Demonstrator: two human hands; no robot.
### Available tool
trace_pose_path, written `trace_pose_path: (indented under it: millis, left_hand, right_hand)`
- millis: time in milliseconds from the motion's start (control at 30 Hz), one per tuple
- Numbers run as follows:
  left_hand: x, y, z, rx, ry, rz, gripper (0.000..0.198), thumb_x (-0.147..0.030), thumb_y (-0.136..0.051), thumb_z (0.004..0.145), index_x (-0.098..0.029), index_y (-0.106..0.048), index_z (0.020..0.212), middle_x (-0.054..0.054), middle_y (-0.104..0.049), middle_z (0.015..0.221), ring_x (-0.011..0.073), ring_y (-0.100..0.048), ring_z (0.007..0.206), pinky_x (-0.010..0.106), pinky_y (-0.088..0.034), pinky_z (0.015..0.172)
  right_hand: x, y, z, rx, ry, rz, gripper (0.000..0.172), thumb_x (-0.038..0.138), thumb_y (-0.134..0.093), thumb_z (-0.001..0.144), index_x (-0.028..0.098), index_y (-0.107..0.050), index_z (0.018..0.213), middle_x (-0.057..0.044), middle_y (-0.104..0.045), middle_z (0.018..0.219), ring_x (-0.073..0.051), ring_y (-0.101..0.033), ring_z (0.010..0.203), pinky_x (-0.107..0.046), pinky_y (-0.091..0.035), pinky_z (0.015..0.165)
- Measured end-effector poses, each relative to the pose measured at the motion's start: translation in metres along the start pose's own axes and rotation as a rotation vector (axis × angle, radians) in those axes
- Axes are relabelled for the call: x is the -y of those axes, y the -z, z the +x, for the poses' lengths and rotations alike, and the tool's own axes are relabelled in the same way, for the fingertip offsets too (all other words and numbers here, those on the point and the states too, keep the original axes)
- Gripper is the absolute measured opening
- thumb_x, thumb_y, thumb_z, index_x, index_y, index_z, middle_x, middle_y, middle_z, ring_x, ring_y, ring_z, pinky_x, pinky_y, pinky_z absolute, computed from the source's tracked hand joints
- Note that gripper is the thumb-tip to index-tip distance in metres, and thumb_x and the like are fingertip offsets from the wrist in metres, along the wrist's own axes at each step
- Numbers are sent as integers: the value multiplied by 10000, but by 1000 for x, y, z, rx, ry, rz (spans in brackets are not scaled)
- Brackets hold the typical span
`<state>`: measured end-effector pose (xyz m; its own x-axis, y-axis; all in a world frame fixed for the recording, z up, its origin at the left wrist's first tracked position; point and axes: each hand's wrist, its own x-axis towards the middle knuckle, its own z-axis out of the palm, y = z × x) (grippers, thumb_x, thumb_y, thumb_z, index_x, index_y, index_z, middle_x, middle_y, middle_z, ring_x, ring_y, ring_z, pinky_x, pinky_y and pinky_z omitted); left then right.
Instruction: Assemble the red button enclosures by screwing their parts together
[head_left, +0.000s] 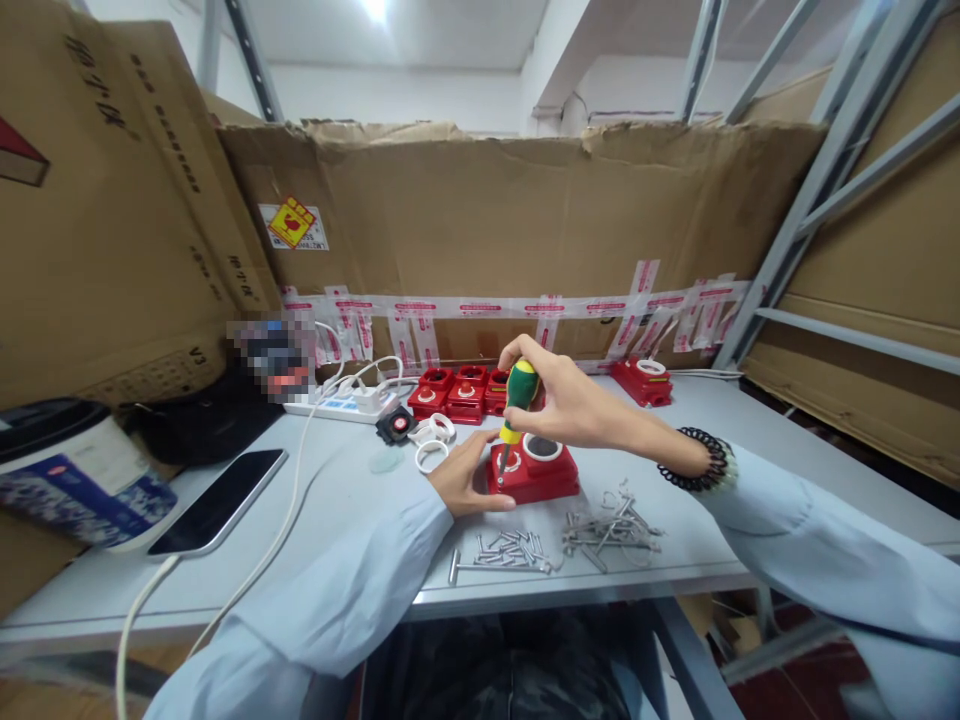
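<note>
A screwdriver with a green and yellow handle [523, 384] is in my right hand [559, 395], fingers wrapped round its grip. It stands nearly upright, its tip at a screw in the front left corner of a red box [538, 483]. That box has a white ring round a dark mesh disc on top. My left hand [466, 478] grips the box's left side, thumb along the front. Loose silver screws [514, 548] lie in front of the box, beside a T-shaped metal rod [491, 567]. To their right is a tangled pile of metal hardware [613, 530].
Several red units [466, 397] line the back, near white rings [433, 455] and a black square part [395, 424]. Another red box [643, 382] sits back right. Leftward are a power strip [341, 404], cables, a phone [219, 502] and a bucket [75, 480]. Cardboard [487, 220] walls the back.
</note>
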<state>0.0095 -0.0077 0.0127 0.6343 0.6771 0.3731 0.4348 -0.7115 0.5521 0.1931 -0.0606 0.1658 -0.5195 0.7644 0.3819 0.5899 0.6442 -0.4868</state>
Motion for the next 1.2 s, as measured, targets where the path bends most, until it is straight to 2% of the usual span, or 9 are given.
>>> trace_pose_path:
  millis: [200, 300, 367, 500, 567, 633, 833, 967, 1200]
  left_hand:
    - [-13, 13, -2, -93, -158, 5, 223, -353, -606, 753, -177, -612, 890, 71, -568, 928, 208, -547, 882, 339, -430, 838]
    - [-16, 12, -3, -48, -177, 2, 181, -318, -566, 780, -179, -656, 854, 77, -603, 874, 200, -565, 833, 329, -434, 803]
    - [-15, 10, -3, -31, -168, 5, 192, -323, -547, 796, -181, -667, 845, 84, -627, 870, 202, -575, 838, 331, -432, 803]
    - [-11, 8, -2, -27, -187, -17, 223, -347, -520, 839, -172, -655, 807, 87, -657, 833, 192, -588, 811, 326, -436, 777]
    - [-10, 8, 0, -39, -190, -21, 234, -358, -526, 847, -163, -639, 783, 80, -656, 796, 181, -585, 775, 317, -440, 750]
    - [-11, 8, 1, -60, -160, -18, 248, -375, -540, 844, -157, -622, 759, 67, -647, 760, 167, -578, 733, 303, -446, 721]
    - [-29, 13, -3, -106, -94, -106, 229, -350, -561, 814, -141, -630, 748, 61, -665, 700, 140, -579, 624, 263, -470, 630]
    - [-38, 7, -11, 49, -207, -166, 176, -293, -597, 764, -143, -688, 746, 65, -689, 663, 120, -559, 546, 235, -471, 576]
    - [-32, -3, -17, 246, -228, -121, 165, -271, -613, 724, -148, -707, 780, 31, -671, 593, 75, -479, 422, 190, -434, 491]
  right_hand:
    - [-8, 10, -8, -187, 24, 1, 307, 198, -523, 714, 205, -386, 989, 25, -520, 750, -103, -484, 608, -250, -387, 558]
    - [-19, 12, -14, -420, 51, -73, 275, 181, -481, 746, 199, -388, 1004, -2, -527, 822, -119, -501, 673, -273, -401, 629]
    - [-31, 11, -17, -477, 65, -141, 242, 146, -451, 753, 194, -425, 990, -11, -535, 844, -122, -498, 692, -281, -401, 664]
    - [-67, -1, -25, -141, 28, -148, 190, 237, -516, 776, 181, -536, 957, -26, -603, 872, -144, -539, 741, -297, -419, 726]
    - [-85, -10, -29, 83, 20, -86, 417, 399, -637, 712, 192, -554, 1064, -63, -601, 1065, -196, -555, 936, -337, -418, 837]
    - [-99, -17, -31, 190, -2, -37, 582, 474, -689, 649, 200, -548, 1142, -84, -572, 1166, -223, -538, 1031, -362, -409, 889]
    - [-109, -25, -32, 148, -42, 104, 628, 452, -715, 628, 205, -540, 1178, -91, -562, 1208, -225, -536, 1067, -388, -408, 915]
    - [-108, -20, -32, 44, -58, 125, 559, 436, -691, 661, 200, -549, 1148, -85, -586, 1163, -215, -545, 1060, -383, -402, 912]
    - [-108, -15, -36, 103, -44, 125, 576, 432, -705, 649, 194, -551, 1150, -80, -576, 1182, -215, -536, 1061, -378, -391, 932]
